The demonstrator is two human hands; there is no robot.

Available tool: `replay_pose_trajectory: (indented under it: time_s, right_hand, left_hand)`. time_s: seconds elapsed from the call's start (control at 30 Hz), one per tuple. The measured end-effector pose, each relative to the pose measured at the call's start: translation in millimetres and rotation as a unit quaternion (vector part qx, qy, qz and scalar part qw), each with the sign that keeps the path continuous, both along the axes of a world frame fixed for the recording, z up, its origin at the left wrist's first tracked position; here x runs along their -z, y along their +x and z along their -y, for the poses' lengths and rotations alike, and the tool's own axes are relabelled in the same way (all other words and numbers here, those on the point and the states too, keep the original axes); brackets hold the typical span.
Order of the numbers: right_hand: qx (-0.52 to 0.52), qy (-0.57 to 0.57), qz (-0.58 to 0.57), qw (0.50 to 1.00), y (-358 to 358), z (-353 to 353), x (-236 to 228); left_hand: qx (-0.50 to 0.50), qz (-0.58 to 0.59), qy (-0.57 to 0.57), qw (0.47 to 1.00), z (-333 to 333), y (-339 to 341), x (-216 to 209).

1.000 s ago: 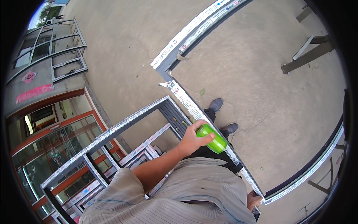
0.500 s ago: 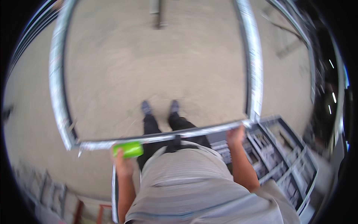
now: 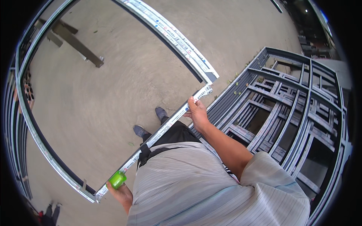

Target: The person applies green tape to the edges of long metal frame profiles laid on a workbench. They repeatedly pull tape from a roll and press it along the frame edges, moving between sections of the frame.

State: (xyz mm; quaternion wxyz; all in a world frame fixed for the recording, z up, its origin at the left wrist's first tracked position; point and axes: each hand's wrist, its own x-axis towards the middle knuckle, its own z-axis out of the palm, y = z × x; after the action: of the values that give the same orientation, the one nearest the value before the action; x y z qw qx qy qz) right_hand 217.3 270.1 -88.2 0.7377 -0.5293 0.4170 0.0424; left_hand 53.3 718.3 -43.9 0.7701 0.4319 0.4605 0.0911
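A large rectangular metal frame (image 3: 164,130), like a window or door frame with printed white film on its bars, spans from my waist out over the floor. My right hand (image 3: 199,115) is closed round its near bar, close to the right corner, thumb on top. Near the left corner my left hand (image 3: 121,195) holds a shiny bright green object (image 3: 116,180) against the same bar. Its kind I cannot make out; it is small and rounded. Some of the left fingers are hidden beneath the bar and the green object.
At my right lies a stack of dark and white-filmed frames (image 3: 277,98), its edge near my right arm. A brown beam (image 3: 77,43) stands at the far left. Bundled long profiles (image 3: 14,150) line the left edge. Another person's legs (image 3: 49,215) show at the lower left.
The frame's near bar has gone from nearly level to slanting up to the right. My right hand is higher, my left lower. The stack at right shows more fully in view.
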Motion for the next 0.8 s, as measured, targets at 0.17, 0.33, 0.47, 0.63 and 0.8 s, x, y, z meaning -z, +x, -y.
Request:
replay_pose_trajectory:
  time_s: [0.17,0.33,0.47,0.63,0.8]
  right_hand:
    - [-0.003,0.007,0.010,1.000,0.7,1.5,5.1]
    - [0.000,0.000,0.013,1.000,4.8,-1.6,2.1]
    - [0.022,-0.022,0.013,0.999,5.6,-7.0,1.6]
    - [0.017,0.007,0.018,1.000,3.5,1.3,0.5]
    - [-0.017,0.025,0.025,0.999,10.3,5.0,13.0]
  left_hand:
    - [-0.004,-0.015,-0.005,1.000,-15.4,-3.0,10.4]
    - [0.037,-0.015,-0.002,0.999,-32.5,-8.4,20.9]
    - [0.010,-0.018,-0.001,1.000,-33.8,-7.8,22.1]
    - [0.047,-0.012,-0.030,0.998,-44.8,-8.6,25.2]
    - [0.027,-0.002,-0.016,0.999,-30.1,-14.8,28.3]
